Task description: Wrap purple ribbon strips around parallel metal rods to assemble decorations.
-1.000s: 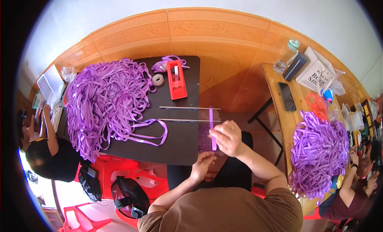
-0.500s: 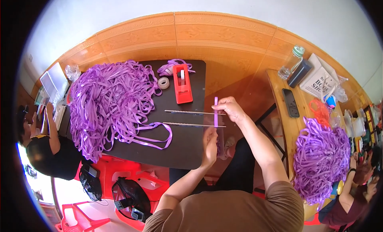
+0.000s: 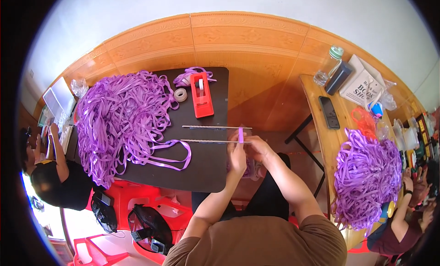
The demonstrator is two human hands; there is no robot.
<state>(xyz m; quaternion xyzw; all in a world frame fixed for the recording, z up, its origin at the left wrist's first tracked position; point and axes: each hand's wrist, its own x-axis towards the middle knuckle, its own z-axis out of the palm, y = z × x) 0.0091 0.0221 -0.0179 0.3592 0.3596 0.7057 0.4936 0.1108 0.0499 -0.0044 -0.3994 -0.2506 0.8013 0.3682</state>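
Observation:
Two thin metal rods, the far rod [image 3: 208, 127] and the near rod [image 3: 208, 141], stick out side by side past the right edge of the dark table [image 3: 208, 167]. A short purple ribbon [image 3: 241, 134] spans them near their tips. My left hand [image 3: 237, 158] is closed on the ribbon's near end, just below the near rod. Beside it, at that rod's tip, my right hand [image 3: 259, 149] has its fingers bent together; what they hold is hidden. A big heap of purple ribbon [image 3: 126, 115] covers the table's left part, with a loose loop trailing toward the rods.
Behind the rods stand a red tape dispenser [image 3: 202, 101] and a tape roll [image 3: 180, 95]. On the wooden table [image 3: 316, 115] at right are a phone [image 3: 329, 112], bottles, a paper bag [image 3: 362, 85] and another ribbon heap [image 3: 366, 179]. Other people sit at far left and right.
My right hand has come down from the far rod to the near rod's tip, beside my left hand. The ribbon's end no longer sticks up as far beyond the far rod.

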